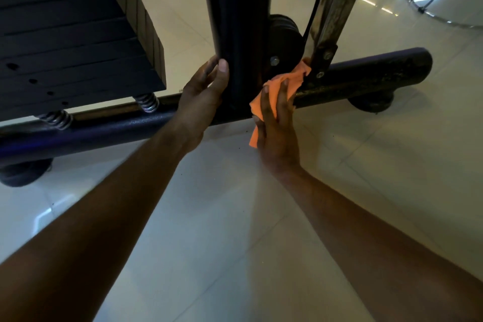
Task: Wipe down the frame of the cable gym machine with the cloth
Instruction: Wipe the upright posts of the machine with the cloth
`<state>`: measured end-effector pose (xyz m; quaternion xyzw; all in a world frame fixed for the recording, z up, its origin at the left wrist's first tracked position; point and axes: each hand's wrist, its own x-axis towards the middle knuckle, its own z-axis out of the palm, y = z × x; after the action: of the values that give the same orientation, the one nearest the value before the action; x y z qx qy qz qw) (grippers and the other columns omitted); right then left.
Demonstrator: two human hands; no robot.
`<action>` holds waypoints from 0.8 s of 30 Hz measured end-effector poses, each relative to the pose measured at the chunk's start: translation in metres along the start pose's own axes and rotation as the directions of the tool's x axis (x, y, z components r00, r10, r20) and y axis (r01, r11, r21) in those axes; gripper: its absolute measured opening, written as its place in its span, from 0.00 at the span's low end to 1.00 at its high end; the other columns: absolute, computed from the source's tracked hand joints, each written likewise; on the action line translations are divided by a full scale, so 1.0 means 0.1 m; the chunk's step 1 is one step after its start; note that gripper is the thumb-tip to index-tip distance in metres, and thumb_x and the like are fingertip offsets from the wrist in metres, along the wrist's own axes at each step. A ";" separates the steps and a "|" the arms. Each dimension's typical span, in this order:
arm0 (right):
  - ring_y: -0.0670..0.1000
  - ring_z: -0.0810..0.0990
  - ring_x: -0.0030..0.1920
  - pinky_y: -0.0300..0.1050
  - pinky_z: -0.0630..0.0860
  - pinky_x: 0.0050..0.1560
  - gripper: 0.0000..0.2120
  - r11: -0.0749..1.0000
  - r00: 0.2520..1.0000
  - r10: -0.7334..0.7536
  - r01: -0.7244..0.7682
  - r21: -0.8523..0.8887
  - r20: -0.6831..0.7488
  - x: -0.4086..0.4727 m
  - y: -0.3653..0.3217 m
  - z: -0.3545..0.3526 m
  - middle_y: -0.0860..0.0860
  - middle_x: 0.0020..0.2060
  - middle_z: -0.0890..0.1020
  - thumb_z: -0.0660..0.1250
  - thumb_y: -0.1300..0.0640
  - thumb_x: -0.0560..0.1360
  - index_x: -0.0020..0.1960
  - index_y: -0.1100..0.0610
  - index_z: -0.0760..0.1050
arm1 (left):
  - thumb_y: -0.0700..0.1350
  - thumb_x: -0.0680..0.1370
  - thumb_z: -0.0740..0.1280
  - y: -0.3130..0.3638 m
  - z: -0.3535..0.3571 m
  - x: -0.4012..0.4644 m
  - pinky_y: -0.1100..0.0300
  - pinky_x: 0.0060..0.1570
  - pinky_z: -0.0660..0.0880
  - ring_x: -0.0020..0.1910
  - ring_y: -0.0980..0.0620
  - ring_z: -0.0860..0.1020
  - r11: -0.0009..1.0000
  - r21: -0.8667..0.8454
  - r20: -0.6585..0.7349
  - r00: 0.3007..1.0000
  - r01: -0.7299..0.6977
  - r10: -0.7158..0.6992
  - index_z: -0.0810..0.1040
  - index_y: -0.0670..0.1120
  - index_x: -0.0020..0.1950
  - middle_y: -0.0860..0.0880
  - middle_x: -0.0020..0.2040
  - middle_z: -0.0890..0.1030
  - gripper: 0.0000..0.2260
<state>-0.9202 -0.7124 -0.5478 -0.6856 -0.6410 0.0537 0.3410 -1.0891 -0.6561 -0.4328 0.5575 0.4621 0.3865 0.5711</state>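
1. We see the left hand [202, 91] against the left side of the dark upright post [240, 21], fingers fairly straight, thumb tip on the post's front edge; nothing gripped.
2. The right hand [277, 123] presses an orange cloth [274, 91] onto the frame where the post meets the base bar [366, 76], fingers spread flat over the cloth.
3. Part of the cloth bunches up toward a small black bracket [322, 60] with bolts; another corner hangs below the hand, by the thumb.
4. The two hands are apart, one on each side of the post.
5. The base bar runs left to right along the floor [235, 230], dark with scuffed, dirty patches on its right end, and sits on round rubber feet [371, 103].
6. Weight stack [65, 34] at upper left, resting on two coil springs [147, 102] above the bar.
7. A worn metal rod [337, 2] and a black cable [317, 0] slant down to the bracket; a black pulley [285, 36] is behind the post.
8. A chrome ring base [444, 0] stands on the shiny tiled floor, far right.
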 end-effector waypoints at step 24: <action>0.59 0.76 0.75 0.53 0.76 0.70 0.23 0.958 0.919 0.262 -0.284 0.034 0.296 -0.19 -1.94 -4.34 0.57 0.81 0.72 0.66 0.60 0.85 0.79 0.53 0.75 | 0.59 0.86 0.66 3.22 0.62 -2.13 0.49 0.78 0.66 0.80 0.48 0.68 0.637 0.768 0.135 0.989 -0.068 -0.058 0.70 0.51 0.82 0.48 0.81 0.71 0.26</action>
<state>-0.8655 -0.9134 -0.1203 -0.7395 -0.5793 0.2243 0.2592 -1.0638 -0.8513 -0.0947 0.7758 0.5378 0.1119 0.3105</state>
